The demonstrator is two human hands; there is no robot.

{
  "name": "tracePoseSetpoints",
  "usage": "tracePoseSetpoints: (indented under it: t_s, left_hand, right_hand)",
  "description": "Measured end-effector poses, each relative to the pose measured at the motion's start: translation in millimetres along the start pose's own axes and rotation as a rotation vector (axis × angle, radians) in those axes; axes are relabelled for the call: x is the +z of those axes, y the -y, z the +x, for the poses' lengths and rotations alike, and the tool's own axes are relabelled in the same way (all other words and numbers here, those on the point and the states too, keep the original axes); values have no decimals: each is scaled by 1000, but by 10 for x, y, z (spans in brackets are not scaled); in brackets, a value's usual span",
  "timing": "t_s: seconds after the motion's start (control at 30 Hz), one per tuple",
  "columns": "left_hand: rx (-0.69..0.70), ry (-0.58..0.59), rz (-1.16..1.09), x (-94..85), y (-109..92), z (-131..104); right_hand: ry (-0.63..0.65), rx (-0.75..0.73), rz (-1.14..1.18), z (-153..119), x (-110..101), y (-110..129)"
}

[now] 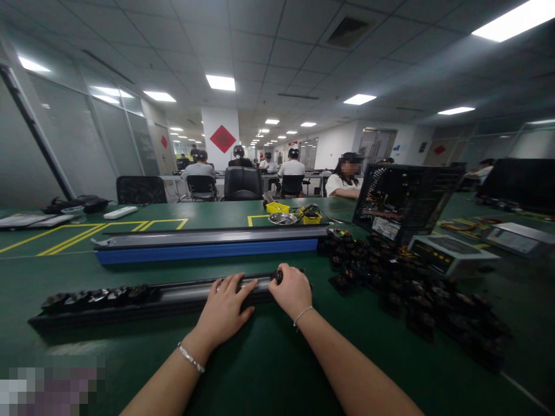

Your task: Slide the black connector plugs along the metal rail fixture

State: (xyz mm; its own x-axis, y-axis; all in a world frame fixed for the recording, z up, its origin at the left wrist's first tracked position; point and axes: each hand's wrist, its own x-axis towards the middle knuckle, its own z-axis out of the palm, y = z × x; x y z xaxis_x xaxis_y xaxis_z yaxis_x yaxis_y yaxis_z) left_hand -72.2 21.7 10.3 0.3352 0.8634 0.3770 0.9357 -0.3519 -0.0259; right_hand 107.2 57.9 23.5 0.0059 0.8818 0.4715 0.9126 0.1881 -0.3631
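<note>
The right hand (293, 290) pinches a small black part (278, 277); if the left hand (226, 306), spread and empty, slips, the long black-and-silver channel (184, 294) could skid.

On green table (208, 212), right: open black computer case (422, 196), grey power supply box (472, 261) near it, silver box (520, 240) farther right. Mid-table, far side: yellow tray (281, 211) just behind round metal dish (282, 223), second yellow tray (311, 220) to dish's right. Left: slim white object (120, 212), clear cup (74, 216), black bag (89, 204). Beyond: black chair (243, 186), people (291, 168) seated, red diamond (222, 138) on white pillar (208, 117). Above: lit ceiling panels (220, 82).
</note>
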Motion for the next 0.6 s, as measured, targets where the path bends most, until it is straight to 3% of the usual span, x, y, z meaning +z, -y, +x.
tracePoseSetpoints:
  t_s: [0.33,0.6]
  left_hand:
    - [-3,-15,-22,-3,-14,-1]
    - [3,-25,-18,-3,-4,-7]
  right_hand:
    - [-73,9,-56,15,3,-180]
    - [-56,39,-42,14,-11,-188]
